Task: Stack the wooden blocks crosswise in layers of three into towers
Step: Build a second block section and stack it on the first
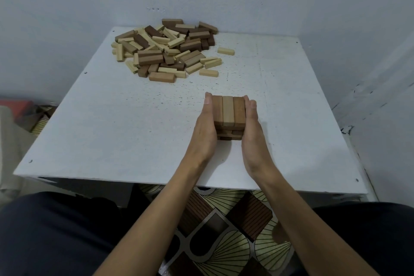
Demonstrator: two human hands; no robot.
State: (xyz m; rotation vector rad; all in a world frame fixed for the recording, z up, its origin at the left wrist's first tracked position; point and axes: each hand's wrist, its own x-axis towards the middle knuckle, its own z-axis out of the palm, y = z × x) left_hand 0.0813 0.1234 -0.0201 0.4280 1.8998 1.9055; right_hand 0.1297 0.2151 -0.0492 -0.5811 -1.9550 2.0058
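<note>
A short tower of wooden blocks (228, 111) stands near the middle of the white table (112, 132). Its top layer has three blocks side by side, pointing away from me; lower layers show beneath, crosswise. My left hand (205, 128) presses flat against the tower's left side with straight fingers. My right hand (252, 129) presses flat against the right side the same way. A large loose pile of light and dark wooden blocks (165, 48) lies at the far left of the table.
A few stray light blocks (225, 51) lie to the right of the pile. Walls close off the table at the back and right. My dark-clothed legs and a patterned floor (224, 231) show below the table's near edge.
</note>
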